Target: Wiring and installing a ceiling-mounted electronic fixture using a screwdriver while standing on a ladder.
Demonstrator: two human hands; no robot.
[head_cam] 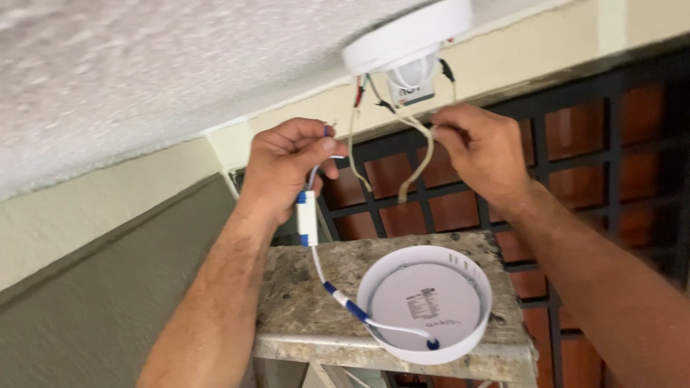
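Both forearms reach up from the lower frame toward a ceiling base (406, 36). Left hand (291, 162) is closed on the lead (316, 172) of a small white driver (307, 218), which hangs below the fist; its cable runs down to a round lamp (424, 302) lying face-down on a stepladder top (309, 287). Right hand (481, 147) pinches the pale ceiling wires (424, 154). Judgement: bare ends should be held parallel and steady, the driver's weight kept off the joint, fingers clear of exposed copper.
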